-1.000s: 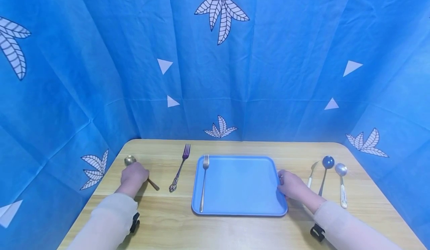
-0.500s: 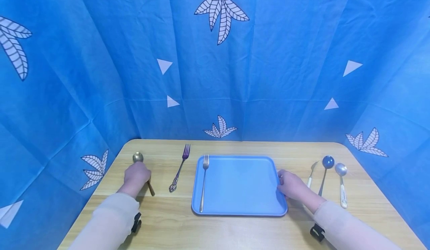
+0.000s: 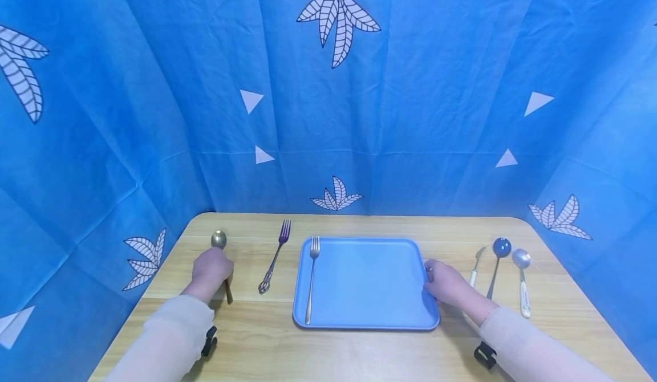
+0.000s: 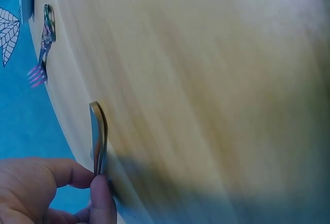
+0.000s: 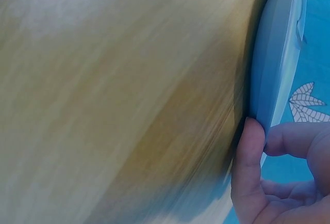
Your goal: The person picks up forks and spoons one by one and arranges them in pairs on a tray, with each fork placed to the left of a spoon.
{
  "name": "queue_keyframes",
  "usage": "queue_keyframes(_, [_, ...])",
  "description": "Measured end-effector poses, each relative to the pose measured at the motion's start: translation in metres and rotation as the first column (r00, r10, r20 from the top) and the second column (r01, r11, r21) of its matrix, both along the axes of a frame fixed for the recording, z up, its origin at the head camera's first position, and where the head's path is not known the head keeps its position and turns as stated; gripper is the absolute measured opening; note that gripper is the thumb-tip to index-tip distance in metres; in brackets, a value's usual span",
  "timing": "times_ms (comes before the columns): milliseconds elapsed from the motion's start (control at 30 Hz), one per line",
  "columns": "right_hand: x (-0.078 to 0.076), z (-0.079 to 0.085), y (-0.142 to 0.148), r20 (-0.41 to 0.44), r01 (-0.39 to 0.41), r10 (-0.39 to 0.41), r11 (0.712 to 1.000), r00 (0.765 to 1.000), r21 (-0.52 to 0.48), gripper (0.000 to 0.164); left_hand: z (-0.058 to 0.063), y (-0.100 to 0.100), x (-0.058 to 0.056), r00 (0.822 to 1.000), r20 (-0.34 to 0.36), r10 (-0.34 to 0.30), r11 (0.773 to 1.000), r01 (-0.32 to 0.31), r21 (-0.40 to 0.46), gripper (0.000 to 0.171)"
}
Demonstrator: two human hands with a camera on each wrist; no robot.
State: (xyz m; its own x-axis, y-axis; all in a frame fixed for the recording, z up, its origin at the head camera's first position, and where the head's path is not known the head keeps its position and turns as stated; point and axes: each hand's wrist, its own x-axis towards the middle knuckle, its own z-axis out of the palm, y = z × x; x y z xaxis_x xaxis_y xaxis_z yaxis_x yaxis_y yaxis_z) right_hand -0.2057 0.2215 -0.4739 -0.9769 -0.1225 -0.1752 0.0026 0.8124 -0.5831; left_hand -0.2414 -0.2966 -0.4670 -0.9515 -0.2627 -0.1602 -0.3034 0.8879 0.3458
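My left hand [image 3: 212, 267] pinches a spoon by the middle of its handle, at the left of the table. In the head view the spoon's bronze-coloured bowl [image 3: 218, 239] shows beyond the fingers, with the handle's end on the near side. The left wrist view shows the handle [image 4: 98, 131] rising from between thumb and finger. My right hand [image 3: 447, 283] grips the right rim of a blue tray [image 3: 374, 282], thumb and forefinger on either side of the edge [image 5: 268, 79] in the right wrist view. A silver fork [image 3: 311, 279] lies along the tray's left side.
A fork with purple tines [image 3: 277, 256] lies between the left hand and the tray. Right of the tray lie a small white-handled knife [image 3: 474, 273], a dark-bowled spoon [image 3: 501, 248] and a spoon with a patterned white handle [image 3: 523, 285]. A blue curtain hangs behind the table.
The spoon in my left hand has turned from slanting to nearly straight away from me and shifted slightly right. My right hand and the tray have stayed still.
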Motion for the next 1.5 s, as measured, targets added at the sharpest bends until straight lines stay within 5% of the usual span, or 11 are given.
queue_keyframes(633, [0.001, 0.0, 0.0, 0.012, 0.011, -0.01, 1.0, 1.0, -0.017, 0.042, 0.001, 0.008, 0.007, 1.0, -0.017, -0.015, 0.998, 0.016, 0.054, 0.014])
queue_keyframes(1500, [-0.001, -0.002, 0.001, 0.012, 0.01, -0.01, 1.0, 1.0, -0.016, 0.043, 0.008, 0.024, 0.007, 0.992, -0.061, -0.114, 0.991, 0.117, 0.063, 0.015])
